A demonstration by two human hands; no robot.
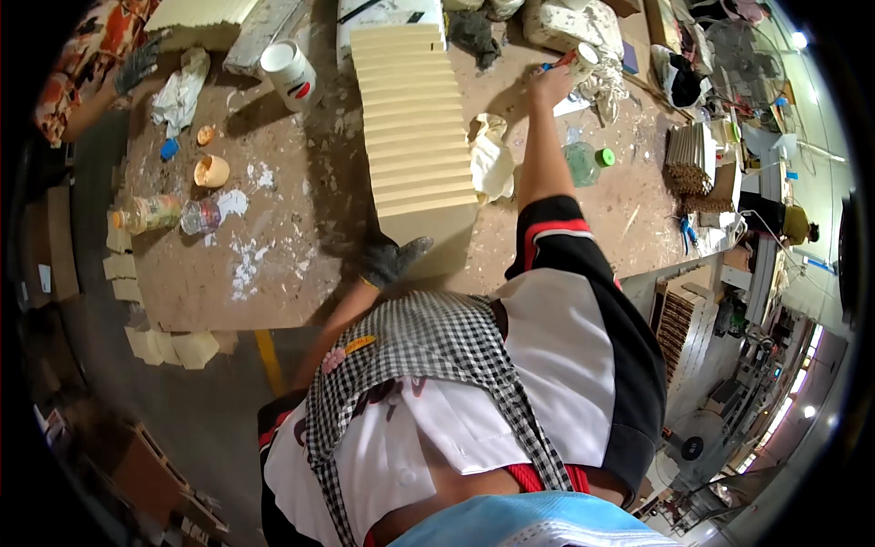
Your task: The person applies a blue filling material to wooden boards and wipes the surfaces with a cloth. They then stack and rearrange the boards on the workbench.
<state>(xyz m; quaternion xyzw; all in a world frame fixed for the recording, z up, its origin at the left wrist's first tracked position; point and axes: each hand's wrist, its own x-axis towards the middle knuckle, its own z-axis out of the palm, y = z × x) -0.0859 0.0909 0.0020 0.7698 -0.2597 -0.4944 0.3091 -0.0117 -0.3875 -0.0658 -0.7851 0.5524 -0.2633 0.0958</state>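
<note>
A long row of overlapping cream board pieces (410, 118) runs away from me across the table. My left hand (396, 262), in a dark grey glove, rests at its near end with the fingers stretched out over the near face. Far to the right, my bare right hand (551, 87) closes around a small cup with a white rim (586, 55) and coloured sides; part of the grip is hidden by the hand. Whitish rags (605, 96) lie beside that cup. Between my arm and the row is a crumpled cream cloth (492, 159).
A green-capped clear bottle (583, 164) lies right of my forearm. On the left are a white paper cup (290, 75), an orange tub (211, 170) and plastic bottles (150, 214). Another person's gloved hand (138, 64) is at the far left. Stacked boards (690, 159) sit at the right edge.
</note>
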